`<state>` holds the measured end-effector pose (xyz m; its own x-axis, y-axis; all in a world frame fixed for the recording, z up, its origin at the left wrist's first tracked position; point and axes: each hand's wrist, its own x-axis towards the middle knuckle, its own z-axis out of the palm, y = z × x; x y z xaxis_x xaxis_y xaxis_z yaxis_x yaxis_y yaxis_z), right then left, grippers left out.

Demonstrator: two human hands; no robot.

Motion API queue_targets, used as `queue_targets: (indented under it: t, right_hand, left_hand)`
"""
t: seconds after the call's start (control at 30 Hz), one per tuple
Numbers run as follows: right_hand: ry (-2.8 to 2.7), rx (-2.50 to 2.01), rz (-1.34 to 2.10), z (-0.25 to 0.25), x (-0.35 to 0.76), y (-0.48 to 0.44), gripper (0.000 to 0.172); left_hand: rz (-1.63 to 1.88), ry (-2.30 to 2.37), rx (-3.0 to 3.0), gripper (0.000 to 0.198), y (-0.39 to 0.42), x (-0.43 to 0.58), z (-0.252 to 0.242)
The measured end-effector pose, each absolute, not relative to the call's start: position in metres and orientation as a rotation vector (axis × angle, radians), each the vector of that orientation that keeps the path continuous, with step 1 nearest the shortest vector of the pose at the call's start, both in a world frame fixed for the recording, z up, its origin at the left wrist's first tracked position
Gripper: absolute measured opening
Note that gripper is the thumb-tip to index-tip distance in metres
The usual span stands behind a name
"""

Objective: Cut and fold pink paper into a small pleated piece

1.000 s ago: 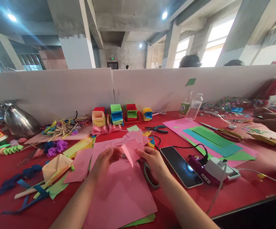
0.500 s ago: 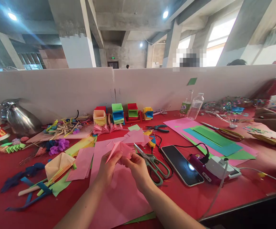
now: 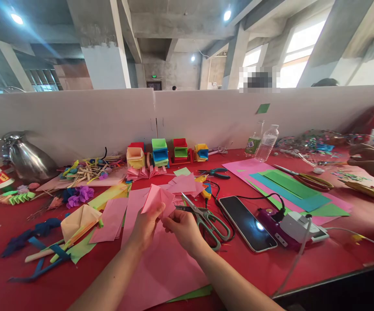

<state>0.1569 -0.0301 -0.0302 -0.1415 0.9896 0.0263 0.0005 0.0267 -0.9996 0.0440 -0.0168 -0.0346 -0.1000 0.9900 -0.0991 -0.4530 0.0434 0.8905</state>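
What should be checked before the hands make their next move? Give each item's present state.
1. Left hand holding the folded pink paper: ok.
2. Right hand gripping that paper: cannot tell; it is curled close to the paper's lower edge.
3. Scissors closed: not ok; the blades are spread, beside the right hand.
4. Large pink sheet lying flat beneath the hands: ok.
5. Phone apart from the right hand: ok.

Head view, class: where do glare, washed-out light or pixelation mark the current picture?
Head view: bright reflection on the phone; bluish streaks by the upper-left ceiling light; upper-right windows washed out; pixelated patch above the white partition; no such glare on the folded pink paper in the left hand.
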Motion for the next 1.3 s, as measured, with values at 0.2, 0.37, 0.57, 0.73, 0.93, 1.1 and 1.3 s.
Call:
queue_targets:
  t: [0.2, 0.37, 0.57, 0.73, 0.93, 1.1, 1.3]
  right_hand:
    - [-1.305, -1.037, 1.337, -0.024, 0.166, -0.022, 0.023]
    - [-1.205, -1.006, 1.33, -0.008, 0.175, -0.008, 0.033]
    - [-1.109, -0.978, 1.333, -0.011, 0.185, -0.011, 0.035]
    - [-1.173, -0.969, 1.379, -0.014, 0.193, -0.014, 0.031]
    - [-1.232, -0.967, 1.375, -0.007, 0.195, -0.008, 0.03]
    - [-1.214, -0.958, 1.347, -0.01, 0.197, -0.009, 0.03]
    - [-1.205, -0.923, 1.296, -0.017, 0.192, -0.01, 0.032]
  left_hand:
    - [1.51, 1.008, 0.671, 0.024, -0.01, 0.044, -0.029]
    - [1.506, 0.957, 0.619, 0.027, -0.007, 0.058, -0.007]
    - [1.51, 0.936, 0.524, 0.022, -0.016, 0.078, -0.007]
    - [1.446, 0.922, 0.58, 0.02, -0.023, 0.077, -0.011]
    - [1.415, 0.882, 0.641, 0.02, -0.022, 0.07, -0.009]
    - [1.386, 0.928, 0.678, 0.022, -0.027, 0.071, -0.018]
    - [1.442, 0.955, 0.707, 0.029, -0.033, 0.074, -0.022]
